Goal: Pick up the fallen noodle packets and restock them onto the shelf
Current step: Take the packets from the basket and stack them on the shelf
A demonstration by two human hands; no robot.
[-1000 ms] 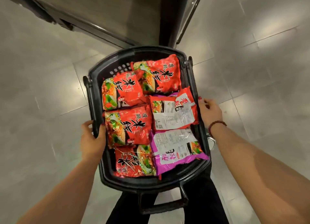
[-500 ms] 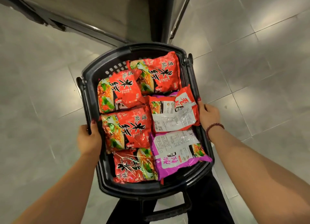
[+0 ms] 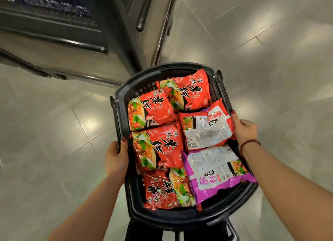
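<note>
Black basket [image 3: 171, 217] held above grey tiled floor [image 3: 54, 123], packed with noodle packets [image 3: 158, 147], mostly red; purple packet [image 3: 216, 170] at near right corner. Left hand [image 3: 116, 157] grips left rim, thumb hooked over edge. Right hand [image 3: 244, 130] grips right rim, fingers curled. Dark shelf unit [image 3: 72, 33] just beyond basket.

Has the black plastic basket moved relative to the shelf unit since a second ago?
Yes, rightward. The dark shelf upright earlier met the far rim of the black plastic basket near its right end; now it meets it near the left end.
</note>
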